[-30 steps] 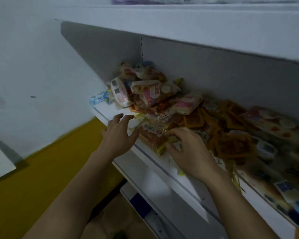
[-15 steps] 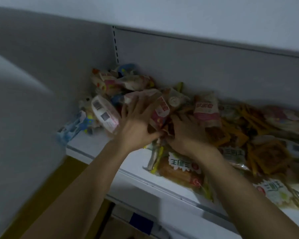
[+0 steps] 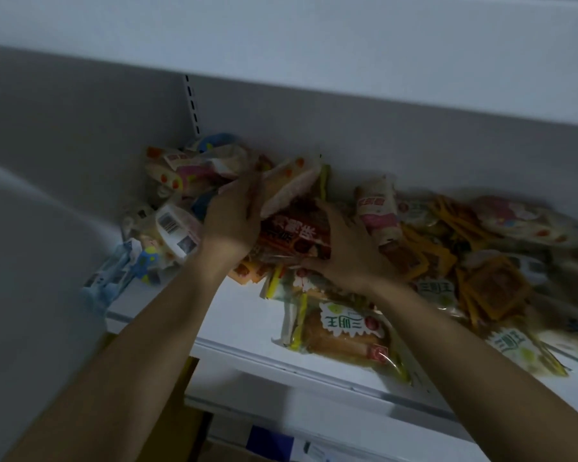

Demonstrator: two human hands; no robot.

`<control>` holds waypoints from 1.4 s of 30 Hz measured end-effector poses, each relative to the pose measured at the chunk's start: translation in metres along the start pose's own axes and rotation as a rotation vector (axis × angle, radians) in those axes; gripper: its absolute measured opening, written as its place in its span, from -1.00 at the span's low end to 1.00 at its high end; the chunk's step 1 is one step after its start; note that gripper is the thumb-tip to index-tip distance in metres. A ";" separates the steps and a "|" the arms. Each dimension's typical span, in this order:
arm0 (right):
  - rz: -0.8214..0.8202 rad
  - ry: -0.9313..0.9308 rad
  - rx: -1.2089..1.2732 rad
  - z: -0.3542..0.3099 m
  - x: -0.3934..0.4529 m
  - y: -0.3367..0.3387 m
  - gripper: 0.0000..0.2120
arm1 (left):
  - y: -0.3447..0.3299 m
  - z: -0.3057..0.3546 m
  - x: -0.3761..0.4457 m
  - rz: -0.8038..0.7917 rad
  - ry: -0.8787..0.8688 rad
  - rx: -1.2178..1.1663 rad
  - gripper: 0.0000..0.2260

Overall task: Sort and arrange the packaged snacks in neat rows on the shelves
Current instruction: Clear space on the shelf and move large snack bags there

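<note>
Both hands cup a red snack packet point(image 3: 294, 233) between them, left hand point(image 3: 229, 221) also gripping a pale pack point(image 3: 291, 185), amid the heap at the shelf point(image 3: 241, 331) back.

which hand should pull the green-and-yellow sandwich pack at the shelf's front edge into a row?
Right, probably. The right hand sits directly behind the sandwich pack; the left hand is farther left, gripping a pale packet.

Pretty dim shot; the white metal shelf point(image 3: 244, 325) front catches the light, the back's in shadow, right edge smeared with blur.
</note>
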State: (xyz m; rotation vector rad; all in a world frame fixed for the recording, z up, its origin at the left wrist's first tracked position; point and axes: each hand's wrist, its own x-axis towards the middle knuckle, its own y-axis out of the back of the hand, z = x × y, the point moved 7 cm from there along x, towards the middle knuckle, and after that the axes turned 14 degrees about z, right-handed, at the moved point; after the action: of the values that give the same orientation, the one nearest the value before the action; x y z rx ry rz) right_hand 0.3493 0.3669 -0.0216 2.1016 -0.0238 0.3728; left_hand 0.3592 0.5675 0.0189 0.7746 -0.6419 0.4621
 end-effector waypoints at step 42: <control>0.116 0.149 -0.239 0.000 0.013 0.004 -0.38 | 0.067 -0.037 -0.073 0.057 0.703 -0.621 -0.79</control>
State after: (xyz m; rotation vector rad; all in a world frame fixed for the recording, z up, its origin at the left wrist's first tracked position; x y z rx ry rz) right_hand 0.3612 0.3665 -0.0151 1.8363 -0.0984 0.5681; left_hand 0.2801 0.6266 -0.0177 -0.0184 -0.1204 0.5102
